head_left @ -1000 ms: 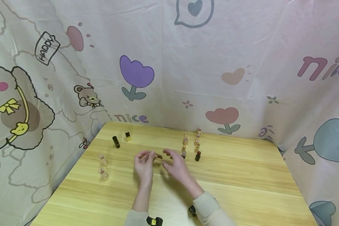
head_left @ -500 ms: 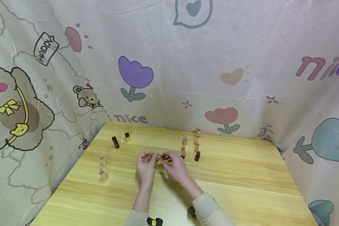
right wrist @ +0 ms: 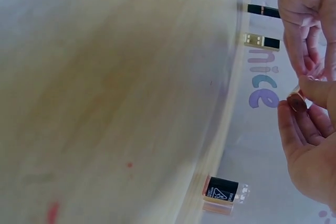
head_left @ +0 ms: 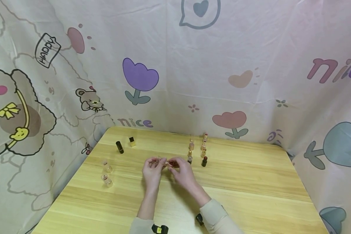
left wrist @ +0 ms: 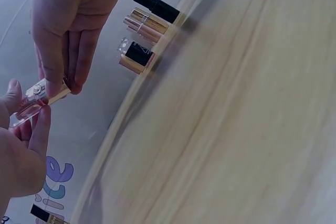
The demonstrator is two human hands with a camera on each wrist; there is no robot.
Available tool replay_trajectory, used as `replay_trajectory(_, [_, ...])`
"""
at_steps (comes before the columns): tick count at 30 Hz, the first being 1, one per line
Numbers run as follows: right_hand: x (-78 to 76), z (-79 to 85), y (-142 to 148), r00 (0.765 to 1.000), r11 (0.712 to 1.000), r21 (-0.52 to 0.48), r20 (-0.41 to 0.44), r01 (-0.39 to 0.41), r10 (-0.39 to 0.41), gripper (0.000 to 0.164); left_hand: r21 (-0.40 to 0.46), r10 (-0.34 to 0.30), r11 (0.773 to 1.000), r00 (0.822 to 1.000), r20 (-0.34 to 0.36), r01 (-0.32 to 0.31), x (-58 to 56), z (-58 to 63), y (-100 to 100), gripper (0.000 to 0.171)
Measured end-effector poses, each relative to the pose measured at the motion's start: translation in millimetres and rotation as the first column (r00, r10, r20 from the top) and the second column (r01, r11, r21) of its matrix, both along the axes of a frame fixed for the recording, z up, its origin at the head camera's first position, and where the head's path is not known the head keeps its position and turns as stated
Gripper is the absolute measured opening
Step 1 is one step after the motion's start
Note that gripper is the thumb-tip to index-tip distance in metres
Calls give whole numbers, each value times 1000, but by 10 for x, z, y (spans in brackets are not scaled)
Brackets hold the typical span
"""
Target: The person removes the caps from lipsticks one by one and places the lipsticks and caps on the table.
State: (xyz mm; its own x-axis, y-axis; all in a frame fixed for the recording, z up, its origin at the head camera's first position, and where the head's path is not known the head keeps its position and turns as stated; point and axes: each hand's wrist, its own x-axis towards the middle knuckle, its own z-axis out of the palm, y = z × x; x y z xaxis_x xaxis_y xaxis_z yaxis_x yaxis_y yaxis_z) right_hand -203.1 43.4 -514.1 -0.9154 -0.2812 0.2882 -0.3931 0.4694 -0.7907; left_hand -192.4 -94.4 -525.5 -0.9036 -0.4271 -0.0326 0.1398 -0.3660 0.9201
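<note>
Both hands meet over the middle of the table around one lipstick (left wrist: 59,92), which has a gold base and a clear end. My left hand (head_left: 151,172) pinches the clear end (left wrist: 26,110) between thumb and fingers. At the gold base, my right hand (head_left: 183,172) grips with thumb and fingertips; the dark end face of the base (right wrist: 298,103) shows in the right wrist view. Fingers cover much of the lipstick. Just beyond the right hand stands a black lipstick with a red tip (head_left: 204,161).
Several small lipsticks, one gold (head_left: 203,152), stand in two rows behind the right hand. Two clear caps (head_left: 107,180) are at the left of the wooden table (head_left: 251,188). Farther back are a black tube (head_left: 119,147) and a black-and-gold piece (head_left: 132,141). Printed cloth (head_left: 169,48) hangs behind.
A second ago the right hand was apart from the lipstick, fingers spread. It has since moved left and taken hold of the gold base; the left hand shifted slightly right, still holding.
</note>
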Motion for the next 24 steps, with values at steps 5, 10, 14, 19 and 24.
replay_trajectory(5, [-1,5,1,1000,1000,1,7,10,-10,29,-11,-10,1000,1000,3,11,18,20,-11,45])
replay_trajectory(10, [2,12,5,1000,1000,24,-23,20,-19,30,14,-17,1000,1000,-5,17,18,23,-4,43])
replay_trajectory(14, [6,23,4,998,999,44,-58,23,-21,30,13,-9,1000,1000,1,9,20,25,5,41])
replay_trajectory(19, [14,44,1,997,998,52,-75,28,-24,30,-1,-6,1000,1000,2,6,25,24,14,40])
replay_trajectory(24, [17,39,28,996,995,81,-66,60,-54,31,-14,23,1000,1000,12,-23,23,31,-28,41])
